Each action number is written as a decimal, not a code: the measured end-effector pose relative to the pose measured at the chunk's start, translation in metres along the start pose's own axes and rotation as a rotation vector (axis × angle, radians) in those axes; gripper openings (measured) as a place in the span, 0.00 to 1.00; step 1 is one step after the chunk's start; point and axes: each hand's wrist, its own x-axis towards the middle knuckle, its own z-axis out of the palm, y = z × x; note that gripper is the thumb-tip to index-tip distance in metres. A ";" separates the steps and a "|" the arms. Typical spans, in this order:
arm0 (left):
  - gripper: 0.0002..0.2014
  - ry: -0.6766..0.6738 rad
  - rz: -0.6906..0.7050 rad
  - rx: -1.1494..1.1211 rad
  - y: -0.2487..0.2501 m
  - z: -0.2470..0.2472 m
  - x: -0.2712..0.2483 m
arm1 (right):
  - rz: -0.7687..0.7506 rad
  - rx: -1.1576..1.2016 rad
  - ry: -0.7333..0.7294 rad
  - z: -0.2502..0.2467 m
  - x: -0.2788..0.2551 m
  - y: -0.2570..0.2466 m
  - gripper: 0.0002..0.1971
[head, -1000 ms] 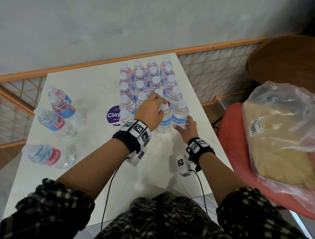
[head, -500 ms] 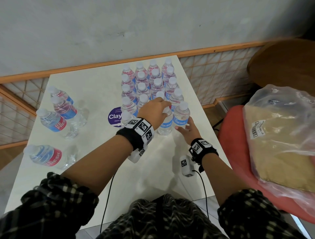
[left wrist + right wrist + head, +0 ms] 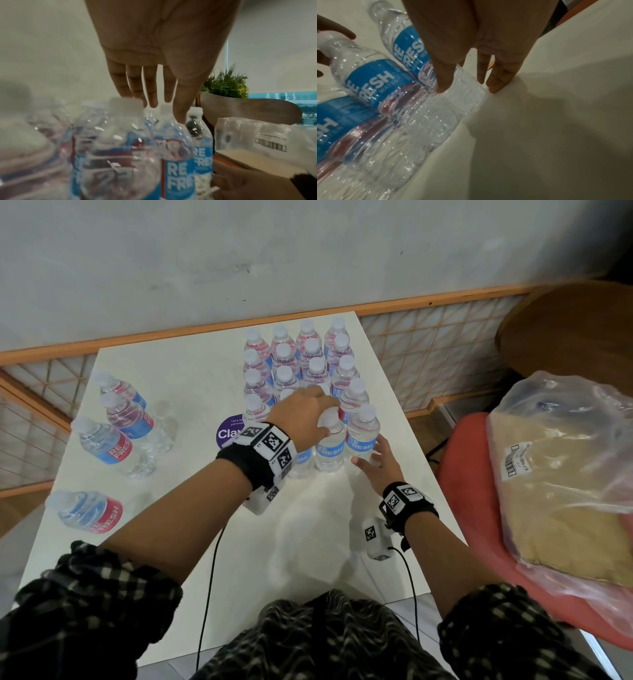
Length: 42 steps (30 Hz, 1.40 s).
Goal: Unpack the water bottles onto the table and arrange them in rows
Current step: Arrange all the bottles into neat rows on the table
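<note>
White table (image 3: 191, 542) carries upright bottle rows (image 3: 308, 361) at its far right. My left hand (image 3: 301, 419) curls over the cap of a front-row bottle (image 3: 330, 450); my right hand (image 3: 380, 463) touches the corner bottle (image 3: 363, 436) base, fingers straight.

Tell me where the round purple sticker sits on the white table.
In the head view the round purple sticker lies flat on the white table, just left of the upright clear plastic water bottles and partly hidden behind the left hand.

We see a clear plastic bag (image 3: 561, 474) of tan contents lying on a red seat (image 3: 459, 460). A round purple sticker (image 3: 228, 433) and a potted plant (image 3: 226, 83) also show.
</note>
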 end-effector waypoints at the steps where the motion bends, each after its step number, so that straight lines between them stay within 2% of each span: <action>1: 0.27 -0.011 -0.010 0.031 -0.005 -0.006 -0.001 | 0.005 0.007 0.011 0.001 0.000 0.003 0.38; 5: 0.28 -0.170 -0.126 0.175 -0.024 -0.021 -0.004 | 0.015 -0.038 0.044 0.005 -0.001 0.007 0.35; 8: 0.24 -0.240 -0.132 0.171 -0.028 -0.017 -0.005 | 0.022 -0.107 0.038 0.008 -0.001 0.005 0.31; 15: 0.22 -0.192 -0.122 0.129 -0.024 -0.014 -0.003 | 0.039 -0.156 0.025 0.006 -0.003 0.001 0.31; 18: 0.30 -0.161 -0.090 0.233 -0.020 -0.015 -0.005 | 0.045 -0.115 0.040 0.007 -0.004 0.001 0.33; 21: 0.35 -0.107 -0.025 0.200 -0.008 -0.019 -0.002 | 0.040 -0.095 0.055 0.010 -0.005 -0.002 0.33; 23: 0.33 -0.137 0.002 0.175 0.001 -0.018 0.005 | 0.045 -0.104 0.060 0.010 -0.003 -0.003 0.32; 27: 0.19 -0.163 0.002 0.118 0.008 -0.016 0.014 | 0.069 -0.118 0.062 0.008 -0.001 -0.002 0.33; 33: 0.11 -0.164 0.047 0.124 0.006 -0.018 0.019 | 0.059 -0.091 0.085 0.011 -0.003 -0.005 0.33; 36: 0.14 -0.180 0.073 0.144 0.003 -0.019 0.019 | 0.060 -0.084 0.077 0.011 -0.004 -0.007 0.34; 39: 0.23 -0.161 0.075 0.199 -0.005 -0.022 0.013 | 0.087 -0.046 0.086 0.010 -0.007 -0.006 0.35; 42: 0.33 -0.128 0.016 0.194 -0.023 -0.031 0.000 | 0.148 -0.071 0.154 0.008 -0.013 0.001 0.26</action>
